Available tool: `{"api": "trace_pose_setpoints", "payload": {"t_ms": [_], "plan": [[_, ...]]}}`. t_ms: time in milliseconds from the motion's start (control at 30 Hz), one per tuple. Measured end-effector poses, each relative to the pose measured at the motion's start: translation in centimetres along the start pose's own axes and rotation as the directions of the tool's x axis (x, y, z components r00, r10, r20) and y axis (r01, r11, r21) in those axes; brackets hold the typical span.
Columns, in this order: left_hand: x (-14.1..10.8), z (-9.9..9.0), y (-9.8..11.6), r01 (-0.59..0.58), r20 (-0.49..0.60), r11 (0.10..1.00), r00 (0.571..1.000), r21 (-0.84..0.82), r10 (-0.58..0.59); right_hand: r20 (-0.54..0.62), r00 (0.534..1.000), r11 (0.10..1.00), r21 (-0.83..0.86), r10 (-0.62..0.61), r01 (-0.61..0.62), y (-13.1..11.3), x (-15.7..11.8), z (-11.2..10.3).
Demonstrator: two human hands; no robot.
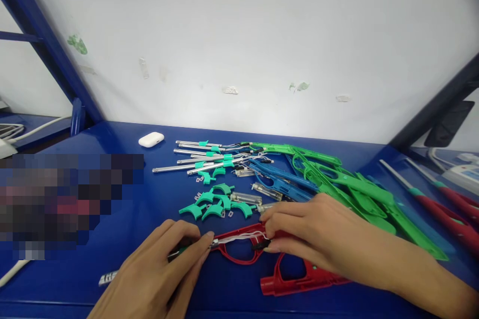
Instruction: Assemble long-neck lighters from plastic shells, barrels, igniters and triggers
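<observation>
A red lighter casing half (239, 260) with a trigger loop lies between my hands, its inner side up. My left hand (157, 269) is closed, thumb and index finger pinching the lighter's metal tube (108, 277) at the casing's narrow end; the tube's slotted tip sticks out to the left. White wires (245, 236) run from the tube along the casing. My right hand (318, 234) is closed around a small black igniter piece (259, 245) at the wires' other end, covering the casing's rear. Nearer me lies another red casing half (284, 286), partly under my right wrist.
Beyond my hands lie teal triggers (213, 211), clear fuel tanks (246, 198) and wired metal tubes (168, 169). Blue casing halves (280, 182) and green ones (359, 192) pile up rightward, beside red-handled lighters (441, 209). A white earbud case (151, 139) sits near the wall.
</observation>
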State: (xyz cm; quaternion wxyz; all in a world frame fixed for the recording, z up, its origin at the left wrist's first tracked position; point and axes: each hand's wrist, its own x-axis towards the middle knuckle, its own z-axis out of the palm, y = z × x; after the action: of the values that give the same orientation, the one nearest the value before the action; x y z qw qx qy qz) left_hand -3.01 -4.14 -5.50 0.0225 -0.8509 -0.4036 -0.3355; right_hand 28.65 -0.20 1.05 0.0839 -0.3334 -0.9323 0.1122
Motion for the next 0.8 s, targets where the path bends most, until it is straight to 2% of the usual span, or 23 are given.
{"api": "trace_pose_setpoints", "payload": {"t_ms": [133, 300, 600, 800], "plan": [[-0.3, -0.1, -0.3, -0.021, 0.017, 0.999, 1.0, 0.028, 0.021, -0.073, 0.997, 0.997, -0.069, -0.033, 0.028, 0.0, -0.2, -0.1], [-0.7, -0.1, -0.7, -0.033, 0.043, 0.997, 0.999, 0.065, 0.03, -0.108, 0.993, 0.989, -0.145, -0.048, 0.032, 0.3, 0.0, 0.0], [-0.6, 0.2, -1.2, -0.036, 0.062, 0.997, 0.998, 0.075, 0.032, -0.061, 0.997, 0.99, -0.138, -0.044, 0.035, 0.4, 0.0, 0.4], [-0.6, -0.1, -0.9, -0.043, 0.064, 0.995, 0.997, 0.088, 0.038, -0.073, 0.997, 0.991, -0.13, -0.04, 0.03, 0.3, -0.4, 0.5]]}}
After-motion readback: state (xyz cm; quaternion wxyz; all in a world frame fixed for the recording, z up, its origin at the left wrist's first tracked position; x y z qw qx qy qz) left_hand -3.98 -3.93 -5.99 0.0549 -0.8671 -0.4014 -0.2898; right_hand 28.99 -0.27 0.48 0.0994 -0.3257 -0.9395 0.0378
